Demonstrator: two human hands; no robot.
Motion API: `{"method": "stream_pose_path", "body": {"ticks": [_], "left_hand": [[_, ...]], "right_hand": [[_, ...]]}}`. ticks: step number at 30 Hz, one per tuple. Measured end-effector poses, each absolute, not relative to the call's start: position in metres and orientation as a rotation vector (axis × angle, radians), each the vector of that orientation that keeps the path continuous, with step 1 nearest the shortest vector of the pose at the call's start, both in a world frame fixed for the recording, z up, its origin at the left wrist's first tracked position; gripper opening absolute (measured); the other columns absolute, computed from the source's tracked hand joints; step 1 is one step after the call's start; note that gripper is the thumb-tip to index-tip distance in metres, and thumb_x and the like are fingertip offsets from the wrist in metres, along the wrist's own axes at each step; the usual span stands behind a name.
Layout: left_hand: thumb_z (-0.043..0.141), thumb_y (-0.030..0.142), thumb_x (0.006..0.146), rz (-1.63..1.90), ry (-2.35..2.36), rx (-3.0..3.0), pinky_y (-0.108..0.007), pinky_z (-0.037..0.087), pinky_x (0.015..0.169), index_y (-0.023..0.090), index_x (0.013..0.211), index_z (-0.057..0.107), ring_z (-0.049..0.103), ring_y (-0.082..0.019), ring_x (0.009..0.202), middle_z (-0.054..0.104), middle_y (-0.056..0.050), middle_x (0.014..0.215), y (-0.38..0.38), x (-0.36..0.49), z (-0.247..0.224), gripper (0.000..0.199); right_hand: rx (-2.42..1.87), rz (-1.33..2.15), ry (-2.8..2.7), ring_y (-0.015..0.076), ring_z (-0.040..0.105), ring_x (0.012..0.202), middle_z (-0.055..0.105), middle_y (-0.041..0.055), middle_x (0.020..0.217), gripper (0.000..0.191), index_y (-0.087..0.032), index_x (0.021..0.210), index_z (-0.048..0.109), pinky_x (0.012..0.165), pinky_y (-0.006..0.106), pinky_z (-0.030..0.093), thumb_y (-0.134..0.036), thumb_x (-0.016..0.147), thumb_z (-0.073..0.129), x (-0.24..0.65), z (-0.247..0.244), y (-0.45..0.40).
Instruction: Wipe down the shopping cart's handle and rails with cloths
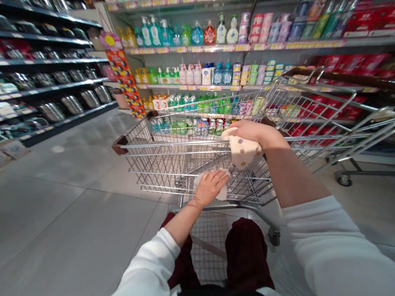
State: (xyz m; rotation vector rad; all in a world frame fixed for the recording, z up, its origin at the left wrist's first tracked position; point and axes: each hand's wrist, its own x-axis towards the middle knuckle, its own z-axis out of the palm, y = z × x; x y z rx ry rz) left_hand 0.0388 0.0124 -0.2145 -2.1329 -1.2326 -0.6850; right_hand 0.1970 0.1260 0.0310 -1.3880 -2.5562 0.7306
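A metal wire shopping cart (157, 150) with brown corner pieces stands crosswise before me. My right hand (247, 131) is closed on a cream cloth with dark dots (242, 152), which hangs over the cart's near top rail. Lower down, my left hand (211, 185) presses a thin white cloth (221, 192) against the wire side of the cart, its fingers bent over it. The left palm and part of the white cloth are hidden from view.
Behind the cart, shelves (194, 50) hold bottles and tubs. More carts (329, 118) stand at the right. Metal pots (52, 111) fill shelves on the left. An orange display strip (125, 80) hangs at the shelf end. Grey tiled floor (67, 228) lies around.
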Motion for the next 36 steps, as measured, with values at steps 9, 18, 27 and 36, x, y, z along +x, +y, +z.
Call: {"method": "stream_pose_path", "body": {"ticks": [9, 18, 27, 36], "left_hand": [[0.049, 0.026, 0.097, -1.267, -1.494, -1.633, -0.044, 0.042, 0.109, 0.023, 0.139, 0.062, 0.053, -0.028, 0.135, 0.061, -0.012, 0.143, 0.034, 0.018, -0.053, 0.044], [0.047, 0.034, 0.099, -1.14, -1.446, -1.698, -0.041, 0.043, 0.102, 0.022, 0.129, 0.068, 0.063, -0.024, 0.114, 0.072, -0.011, 0.123, 0.046, 0.029, -0.091, 0.038], [0.054, 0.032, 0.098, -1.098, -1.52, -1.738, -0.039, 0.042, 0.1, 0.027, 0.121, 0.074, 0.062, -0.025, 0.12, 0.072, -0.011, 0.124, 0.037, 0.026, -0.155, 0.032], [0.064, 0.012, 0.087, -0.781, -1.723, -2.023, -0.035, 0.045, 0.083, 0.028, 0.107, 0.075, 0.063, -0.022, 0.099, 0.073, -0.007, 0.109, 0.0, 0.02, -0.22, 0.028]], "right_hand": [[-1.36, 0.649, -2.606, 0.0205, 0.066, 0.086, 0.077, 0.005, 0.1, 0.021, -0.023, 0.097, 0.077, 0.071, 0.03, 0.048, -0.026, 0.082, 0.063, 0.197, 0.035, 0.125], [-1.397, 0.612, -2.59, 0.0185, 0.063, 0.084, 0.076, 0.0032, 0.095, 0.018, -0.022, 0.089, 0.075, 0.071, 0.03, 0.047, -0.023, 0.084, 0.059, 0.195, 0.038, 0.117], [-1.343, 0.532, -2.648, 0.0206, 0.065, 0.089, 0.077, 0.004, 0.102, 0.024, -0.023, 0.1, 0.078, 0.07, 0.03, 0.047, -0.025, 0.084, 0.06, 0.198, 0.038, 0.121], [-1.356, 0.6, -2.622, 0.0215, 0.066, 0.089, 0.077, 0.0054, 0.105, 0.027, -0.024, 0.103, 0.079, 0.072, 0.031, 0.049, -0.025, 0.082, 0.061, 0.199, 0.036, 0.127]]}}
